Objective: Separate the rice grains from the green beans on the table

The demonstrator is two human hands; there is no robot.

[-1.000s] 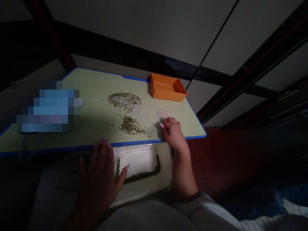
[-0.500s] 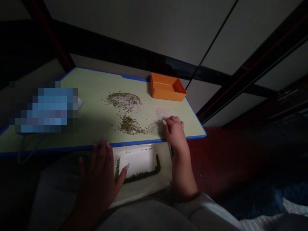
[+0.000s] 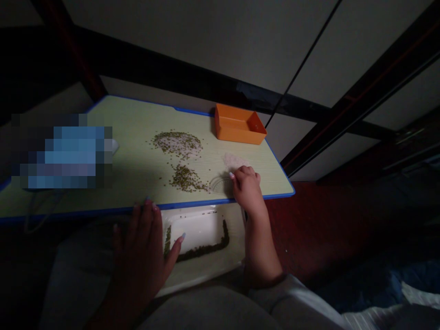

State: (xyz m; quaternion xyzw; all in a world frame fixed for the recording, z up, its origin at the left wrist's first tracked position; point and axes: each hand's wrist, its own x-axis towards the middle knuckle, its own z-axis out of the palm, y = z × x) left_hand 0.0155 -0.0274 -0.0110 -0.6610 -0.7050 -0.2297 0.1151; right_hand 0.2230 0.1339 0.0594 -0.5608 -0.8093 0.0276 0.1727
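Observation:
My right hand (image 3: 246,187) is closed, thumb against fingers, on the edge of a clear plastic protractor (image 3: 220,184) lying on the tabletop near its front edge. Beyond the fingers is a small patch of white grains (image 3: 233,160), like rice. Left of the protractor lies a heap of green beans (image 3: 185,178), like mung beans, and behind it a larger heap of beans mixed with white grains (image 3: 178,144). My left hand (image 3: 146,243) is open, fingers spread at the table's front edge, with its thumb over a white tub (image 3: 206,270) below.
Green beans line the inside edges of the tub's floor. An orange box (image 3: 237,133) stands at the table's back right. At the left, a blurred-out blue thing (image 3: 74,153) rests on the blue-edged table (image 3: 134,112), with a thin loop hanging at the front.
My right hand and the protractor shifted slightly right, then back left. My left hand, the heaps and the orange box stayed in place.

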